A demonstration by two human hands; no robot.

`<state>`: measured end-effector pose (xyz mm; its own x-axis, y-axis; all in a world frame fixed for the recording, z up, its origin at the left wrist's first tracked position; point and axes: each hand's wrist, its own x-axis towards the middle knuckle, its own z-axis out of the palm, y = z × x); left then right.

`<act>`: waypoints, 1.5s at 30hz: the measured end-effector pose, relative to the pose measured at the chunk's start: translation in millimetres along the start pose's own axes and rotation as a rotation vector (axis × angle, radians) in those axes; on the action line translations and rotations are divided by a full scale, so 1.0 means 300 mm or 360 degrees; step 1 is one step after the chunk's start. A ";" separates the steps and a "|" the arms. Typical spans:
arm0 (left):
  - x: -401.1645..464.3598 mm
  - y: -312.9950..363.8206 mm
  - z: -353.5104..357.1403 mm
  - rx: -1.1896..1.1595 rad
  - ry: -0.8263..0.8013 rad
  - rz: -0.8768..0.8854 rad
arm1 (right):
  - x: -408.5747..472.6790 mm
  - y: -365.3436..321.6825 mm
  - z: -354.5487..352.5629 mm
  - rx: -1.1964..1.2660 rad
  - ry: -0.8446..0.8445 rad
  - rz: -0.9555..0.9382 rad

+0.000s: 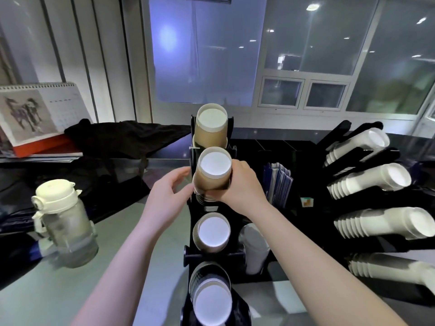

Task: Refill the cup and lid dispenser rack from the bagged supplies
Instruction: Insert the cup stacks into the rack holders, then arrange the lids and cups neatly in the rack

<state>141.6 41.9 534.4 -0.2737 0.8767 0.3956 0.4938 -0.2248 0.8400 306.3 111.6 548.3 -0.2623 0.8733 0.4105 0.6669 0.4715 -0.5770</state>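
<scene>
A black dispenser rack [213,256] stands in front of me with several slots of brown paper cups stacked bottom-out. My right hand [237,184] grips the brown cup stack [213,172] in the second slot from the top, fingers curled round its right side and underside. My left hand [168,195] sits at the left of that stack, fingers loosely curved and touching its side. Another brown stack [211,124] fills the top slot; two more, the third stack [213,231] and the lowest stack [211,300], sit below.
A second black rack at the right holds several stacks of white cups [369,182]. A clear water bottle with a cream lid [63,222] stands at the left on the grey counter [122,274]. Dark bags [122,140] and a desk calendar [35,111] lie behind. Blue packets [279,182] stand beside the rack.
</scene>
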 end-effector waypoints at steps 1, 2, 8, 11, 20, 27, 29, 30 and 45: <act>-0.006 0.011 -0.001 -0.0034 0.0062 0.0034 | -0.004 0.007 -0.006 -0.0004 -0.0027 0.0005; -0.013 0.026 -0.001 -0.0067 0.0106 0.0075 | -0.012 0.015 -0.013 0.0004 -0.0052 0.0009; -0.096 0.124 0.025 -0.0155 0.0163 0.0337 | -0.113 0.043 -0.109 0.0228 -0.0065 -0.0023; -0.160 0.162 0.045 -0.0141 0.0203 0.0374 | -0.184 0.063 -0.188 0.0299 -0.0068 -0.0062; -0.419 0.284 0.252 -0.0364 -0.0010 0.0265 | -0.465 0.217 -0.403 0.0439 -0.0066 -0.0048; -0.585 0.386 0.528 -0.0446 -0.0261 0.0233 | -0.713 0.418 -0.586 0.0486 0.0082 0.0055; -0.621 0.421 0.620 -0.0476 -0.0389 0.0207 | -0.777 0.485 -0.645 0.0501 0.0158 0.0134; -0.638 0.438 0.666 -0.0493 -0.0455 0.0197 | -0.809 0.518 -0.674 0.0511 0.0201 0.0182; -0.695 0.694 1.392 -0.0703 -0.1042 0.0249 | -0.999 1.024 -1.040 0.0478 0.0671 0.0594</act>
<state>646.2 -10.1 471.8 0.3790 0.8615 0.3378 0.0769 -0.3931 0.9163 807.5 -43.5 468.3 0.2879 0.8911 0.3508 0.4195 0.2120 -0.8827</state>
